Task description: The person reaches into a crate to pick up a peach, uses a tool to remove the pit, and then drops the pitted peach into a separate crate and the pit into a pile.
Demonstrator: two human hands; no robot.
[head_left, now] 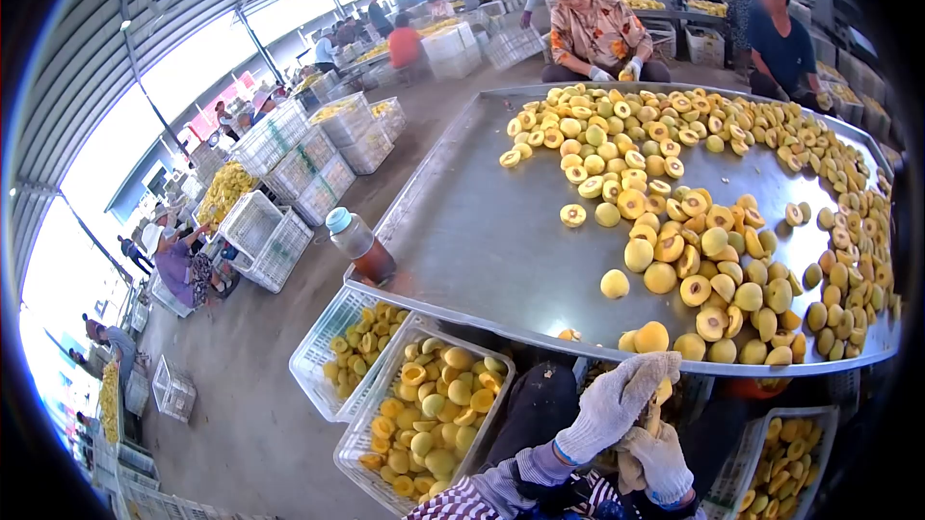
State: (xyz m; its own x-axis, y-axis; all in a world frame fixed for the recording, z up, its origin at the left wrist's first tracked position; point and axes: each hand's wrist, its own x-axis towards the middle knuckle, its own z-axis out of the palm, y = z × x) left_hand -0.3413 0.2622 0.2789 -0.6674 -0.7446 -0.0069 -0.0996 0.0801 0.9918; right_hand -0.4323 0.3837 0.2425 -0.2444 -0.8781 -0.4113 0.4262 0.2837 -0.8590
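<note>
My left hand, in a pale knitted glove, is closed around a piece of yellow peach just in front of the table's near edge. Right below it, my gloved right hand is closed against the same fruit from underneath. The gloves cover most of the piece, and I cannot make out any tool between the fingers. On the metal table beyond my hands lie many peach halves, several cut side up with reddish hollows. One peach half rests near the table's raised rim, close to my left fingertips.
White crates of peach halves stand left of my legs, a nearer crate and another crate. A third crate is at right. A jar of brown liquid stands on the table's left corner. Across the table sits a person in gloves.
</note>
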